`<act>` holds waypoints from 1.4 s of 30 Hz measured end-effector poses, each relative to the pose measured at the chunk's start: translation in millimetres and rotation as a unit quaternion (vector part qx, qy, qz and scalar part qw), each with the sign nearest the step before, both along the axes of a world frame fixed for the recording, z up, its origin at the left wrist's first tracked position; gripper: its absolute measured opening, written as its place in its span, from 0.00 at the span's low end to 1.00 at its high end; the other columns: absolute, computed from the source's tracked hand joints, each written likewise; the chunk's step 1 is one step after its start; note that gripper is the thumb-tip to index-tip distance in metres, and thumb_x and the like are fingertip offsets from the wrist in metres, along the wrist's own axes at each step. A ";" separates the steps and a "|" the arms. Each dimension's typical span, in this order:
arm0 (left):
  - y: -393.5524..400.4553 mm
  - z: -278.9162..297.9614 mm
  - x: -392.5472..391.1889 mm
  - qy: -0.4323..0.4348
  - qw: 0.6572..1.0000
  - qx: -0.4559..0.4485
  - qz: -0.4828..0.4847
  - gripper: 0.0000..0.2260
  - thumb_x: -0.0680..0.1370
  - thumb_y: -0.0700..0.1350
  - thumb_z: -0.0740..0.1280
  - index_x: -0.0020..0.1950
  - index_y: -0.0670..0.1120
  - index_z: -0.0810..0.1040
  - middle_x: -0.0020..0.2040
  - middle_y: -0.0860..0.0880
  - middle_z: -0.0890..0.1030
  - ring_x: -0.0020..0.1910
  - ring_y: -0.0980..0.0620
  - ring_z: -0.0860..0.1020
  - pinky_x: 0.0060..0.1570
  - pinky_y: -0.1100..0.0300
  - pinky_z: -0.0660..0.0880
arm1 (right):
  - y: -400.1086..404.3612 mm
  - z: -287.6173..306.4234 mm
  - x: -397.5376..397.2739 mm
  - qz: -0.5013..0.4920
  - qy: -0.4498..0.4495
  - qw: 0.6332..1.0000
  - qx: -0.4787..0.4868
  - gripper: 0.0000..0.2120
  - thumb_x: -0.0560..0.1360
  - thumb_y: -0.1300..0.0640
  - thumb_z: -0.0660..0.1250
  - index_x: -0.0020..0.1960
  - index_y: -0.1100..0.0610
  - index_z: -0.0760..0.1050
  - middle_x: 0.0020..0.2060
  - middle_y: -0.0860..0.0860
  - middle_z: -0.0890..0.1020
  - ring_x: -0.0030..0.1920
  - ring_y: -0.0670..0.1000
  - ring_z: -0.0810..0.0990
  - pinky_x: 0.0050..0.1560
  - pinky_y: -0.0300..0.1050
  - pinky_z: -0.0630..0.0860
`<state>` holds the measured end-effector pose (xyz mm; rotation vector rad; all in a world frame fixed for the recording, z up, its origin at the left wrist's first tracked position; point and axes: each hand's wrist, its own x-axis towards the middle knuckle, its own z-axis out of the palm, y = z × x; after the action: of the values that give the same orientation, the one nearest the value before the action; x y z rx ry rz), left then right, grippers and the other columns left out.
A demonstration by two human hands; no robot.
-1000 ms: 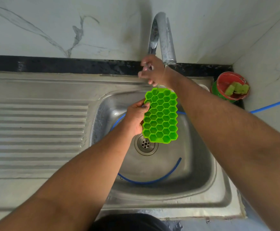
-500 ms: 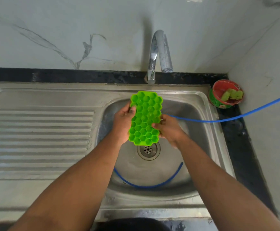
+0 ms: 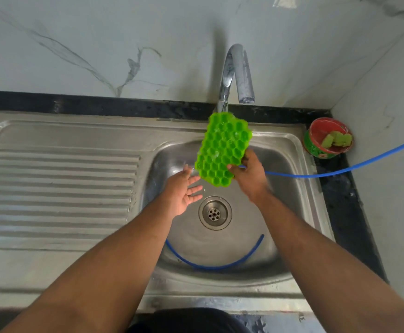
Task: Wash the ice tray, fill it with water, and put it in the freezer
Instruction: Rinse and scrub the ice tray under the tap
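The bright green honeycomb ice tray (image 3: 222,147) hangs tilted over the steel sink basin (image 3: 290,195), its far end under the chrome tap (image 3: 237,75), with water glinting in its upper cells. My right hand (image 3: 250,175) grips the tray's near right edge, thumb on top. My left hand (image 3: 184,188) is just left of and below the tray, palm up, fingers spread, holding nothing and not touching the tray. The drain (image 3: 214,213) lies below both hands.
A ribbed steel drainboard (image 3: 59,186) fills the left. A blue hose (image 3: 340,170) comes in from the right and curls inside the basin. A red and green bowl (image 3: 327,138) with green sponge pieces sits in the back right corner by the marble wall.
My left hand let go of the tray and opened. My right hand, earlier at the tap, now holds the tray alone and has lifted its far end toward the spout.
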<state>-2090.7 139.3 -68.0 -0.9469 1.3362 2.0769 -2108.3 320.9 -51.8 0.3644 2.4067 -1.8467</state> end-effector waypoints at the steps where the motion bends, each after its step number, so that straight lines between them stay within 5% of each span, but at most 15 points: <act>1: 2.3 2.3 1.3 -0.001 1.000 0.011 0.001 0.23 0.84 0.55 0.56 0.76 0.46 0.65 0.73 0.41 0.70 0.70 0.37 0.70 0.61 0.42 0.71 | 4.0 2.7 5.7 0.009 0.005 0.998 0.056 0.15 0.72 0.66 0.70 0.56 0.55 0.73 0.47 0.49 0.81 0.51 0.53 0.80 0.56 0.53 0.78; 5: 5.3 22.1 3.8 0.001 0.998 0.065 -0.011 0.34 0.78 0.68 0.52 0.76 0.48 0.64 0.73 0.44 0.71 0.70 0.37 0.70 0.58 0.33 0.71 | 18.4 15.3 23.1 0.053 0.058 0.962 0.261 0.11 0.73 0.65 0.67 0.55 0.58 0.72 0.44 0.56 0.82 0.47 0.62 0.80 0.46 0.55 0.78; 8: 9.5 42.6 7.0 0.006 0.993 0.107 -0.048 0.39 0.72 0.75 0.53 0.70 0.48 0.72 0.65 0.43 0.78 0.63 0.35 0.77 0.53 0.30 0.73 | 28.0 23.0 30.6 0.119 0.096 0.897 0.414 0.19 0.70 0.68 0.63 0.58 0.56 0.74 0.46 0.57 0.82 0.48 0.63 0.80 0.50 0.55 0.77; 10: 19.5 59.0 13.5 0.003 0.994 0.089 -0.069 0.32 0.73 0.70 0.62 0.64 0.45 0.75 0.58 0.40 0.82 0.55 0.37 0.81 0.50 0.35 0.77 | 29.0 23.8 35.7 0.131 0.161 0.861 0.465 0.19 0.64 0.71 0.66 0.54 0.60 0.77 0.44 0.58 0.82 0.46 0.63 0.81 0.54 0.55 0.76; 13: 31.7 71.0 21.8 0.032 0.998 0.022 -0.041 0.17 0.79 0.41 0.68 0.67 0.42 0.72 0.59 0.38 0.81 0.46 0.42 0.83 0.38 0.43 0.80 | 25.4 30.0 46.3 0.137 0.277 0.809 0.499 0.22 0.60 0.73 0.71 0.53 0.61 0.78 0.53 0.58 0.83 0.58 0.61 0.80 0.62 0.61 0.73; 16: 22.9 73.8 24.1 0.089 0.996 0.027 0.000 0.24 0.77 0.31 0.67 0.70 0.45 0.66 0.63 0.42 0.79 0.47 0.43 0.81 0.37 0.43 0.78 | 45.4 28.3 46.8 0.066 0.153 0.899 0.406 0.32 0.66 0.71 0.67 0.66 0.50 0.71 0.73 0.52 0.67 0.75 0.59 0.59 0.72 0.64 0.57; 18: 12.4 81.3 29.1 0.124 0.992 0.031 -0.015 0.30 0.76 0.30 0.67 0.73 0.50 0.63 0.62 0.47 0.78 0.50 0.44 0.80 0.39 0.42 0.78 | 57.7 37.4 52.0 -0.055 0.019 0.993 0.104 0.33 0.72 0.65 0.65 0.72 0.43 0.62 0.72 0.53 0.67 0.70 0.57 0.67 0.70 0.62 0.64; 20: 3.3 86.0 32.0 0.154 0.985 0.000 -0.073 0.33 0.76 0.30 0.67 0.75 0.54 0.61 0.59 0.51 0.78 0.50 0.46 0.79 0.43 0.42 0.78 | 62.7 55.3 59.8 -0.102 -0.096 0.967 -0.213 0.19 0.80 0.57 0.61 0.70 0.50 0.67 0.66 0.58 0.74 0.56 0.57 0.77 0.57 0.57 0.75; 22: -4.4 93.9 32.4 0.176 0.973 -0.055 -0.136 0.36 0.75 0.31 0.69 0.76 0.57 0.60 0.60 0.51 0.77 0.53 0.46 0.79 0.48 0.39 0.77 | 59.5 76.2 68.3 -0.061 -0.143 0.950 -0.269 0.15 0.81 0.50 0.59 0.64 0.54 0.72 0.61 0.58 0.79 0.50 0.55 0.80 0.49 0.54 0.78; 24: -8.6 95.4 31.6 0.250 0.944 -0.160 -0.143 0.39 0.75 0.35 0.72 0.76 0.61 0.57 0.64 0.49 0.75 0.57 0.47 0.78 0.53 0.41 0.78 | 54.8 85.5 72.1 -0.047 -0.075 0.969 -0.229 0.13 0.79 0.56 0.64 0.62 0.56 0.73 0.57 0.57 0.81 0.48 0.53 0.81 0.47 0.53 0.79; 27: -0.1 79.0 34.1 0.414 0.834 -0.349 -0.103 0.38 0.74 0.39 0.72 0.74 0.64 0.55 0.65 0.48 0.73 0.59 0.54 0.75 0.56 0.59 0.75 | 42.3 73.2 78.6 -0.122 0.089 0.987 0.053 0.20 0.78 0.60 0.66 0.68 0.54 0.69 0.51 0.49 0.79 0.48 0.45 0.77 0.48 0.40 0.76; 31: 16.2 27.1 74.6 0.213 0.830 -0.453 -0.244 0.28 0.71 0.38 0.72 0.71 0.45 0.70 0.61 0.41 0.76 0.55 0.43 0.79 0.56 0.54 0.75 | 20.3 15.5 116.8 0.002 -0.151 0.973 0.176 0.26 0.77 0.62 0.65 0.73 0.61 0.63 0.61 0.60 0.77 0.55 0.55 0.77 0.49 0.41 0.75; 34: 18.8 10.7 100.9 0.283 0.770 -0.537 -0.197 0.27 0.78 0.38 0.68 0.76 0.49 0.66 0.63 0.38 0.72 0.51 0.43 0.78 0.53 0.58 0.71 | 19.6 6.7 132.6 -0.054 -0.124 0.974 0.180 0.31 0.77 0.59 0.66 0.76 0.56 0.58 0.64 0.58 0.76 0.60 0.59 0.76 0.59 0.51 0.73; 38: 9.3 15.0 110.0 0.284 0.805 -0.489 -0.177 0.30 0.76 0.41 0.72 0.76 0.46 0.65 0.67 0.39 0.72 0.63 0.41 0.73 0.62 0.52 0.69 | 19.6 16.1 148.2 -0.049 -0.120 0.975 0.183 0.31 0.78 0.56 0.66 0.77 0.55 0.57 0.65 0.58 0.76 0.64 0.60 0.75 0.62 0.49 0.70; 42: -8.4 15.5 116.8 0.257 0.891 -0.357 -0.114 0.21 0.68 0.40 0.79 0.59 0.41 0.79 0.51 0.44 0.81 0.47 0.48 0.79 0.50 0.52 0.75 | 19.9 19.4 172.1 -0.066 -0.135 0.948 0.281 0.24 0.78 0.48 0.64 0.72 0.49 0.66 0.61 0.54 0.79 0.65 0.61 0.70 0.63 0.56 0.66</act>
<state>-1973.9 130.9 -52.5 -0.4398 2.4593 1.7138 -1936.2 340.8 -32.4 0.7767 2.7077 -1.0162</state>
